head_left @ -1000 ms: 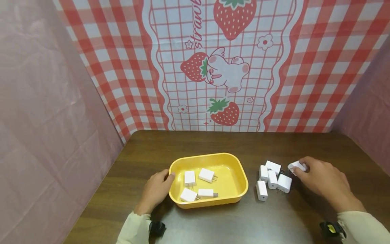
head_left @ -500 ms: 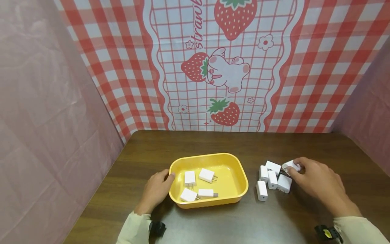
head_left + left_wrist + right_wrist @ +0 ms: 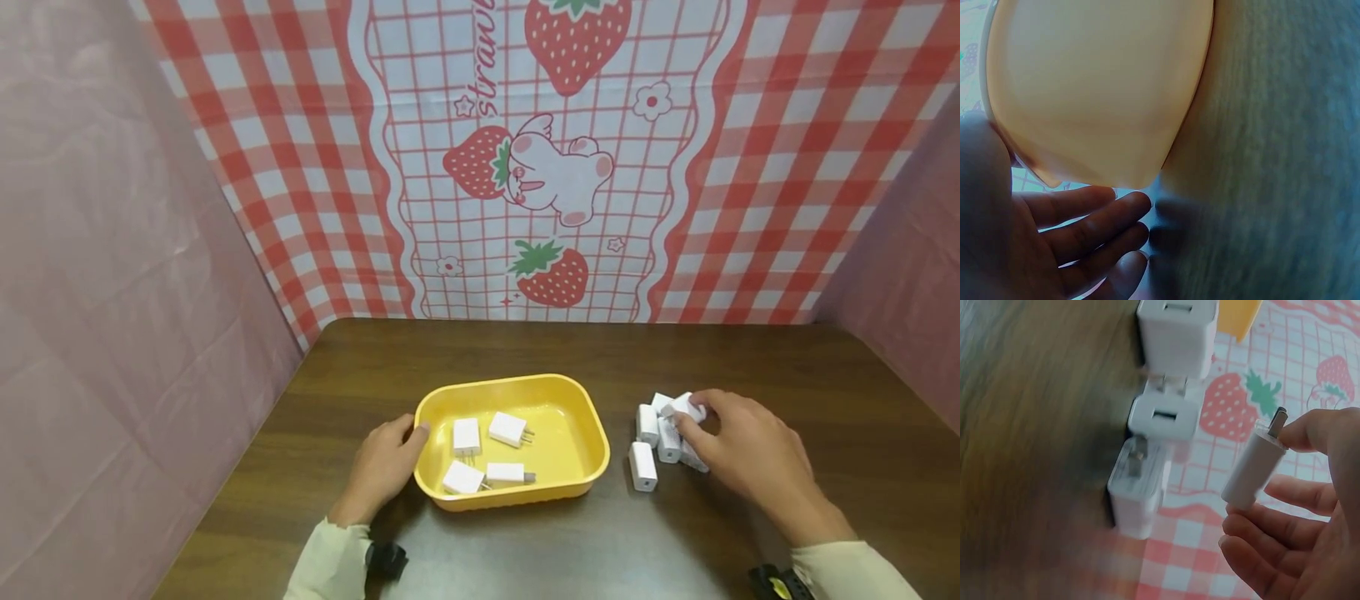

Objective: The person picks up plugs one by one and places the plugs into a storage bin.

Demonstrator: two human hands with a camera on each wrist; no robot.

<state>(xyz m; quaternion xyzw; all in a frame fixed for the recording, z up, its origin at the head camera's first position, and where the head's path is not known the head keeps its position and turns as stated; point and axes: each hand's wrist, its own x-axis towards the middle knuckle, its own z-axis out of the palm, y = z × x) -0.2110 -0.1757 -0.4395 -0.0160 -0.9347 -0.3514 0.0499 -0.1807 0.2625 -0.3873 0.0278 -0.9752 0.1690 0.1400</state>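
My left hand (image 3: 382, 467) holds the left end of a yellow plastic tray (image 3: 517, 500), its thumb over the rim and its fingers along the outer wall. Inside the tray lie several white charger plugs (image 3: 508, 429), some with metal prongs showing. Over on the right, my right hand (image 3: 757, 454) pinches another white charger plug (image 3: 1252, 465) between thumb and fingers, its metal prong pointing up toward the thumb in the right wrist view. That plug is raised above a cluster of white charger plugs (image 3: 669, 442), partly hiding those at the back.
One charger plug (image 3: 642, 467) stands at the cluster's near left, between it and the tray. Beneath everything is a dark brown wooden table (image 3: 525, 558). A red-checked strawberry cloth (image 3: 555, 183) hangs behind, and a pink cloth (image 3: 135, 333) hangs at the left.
My right hand has carried its charger plug leftward, from beside the cluster to over it. The left hand and the tray have stayed in place.
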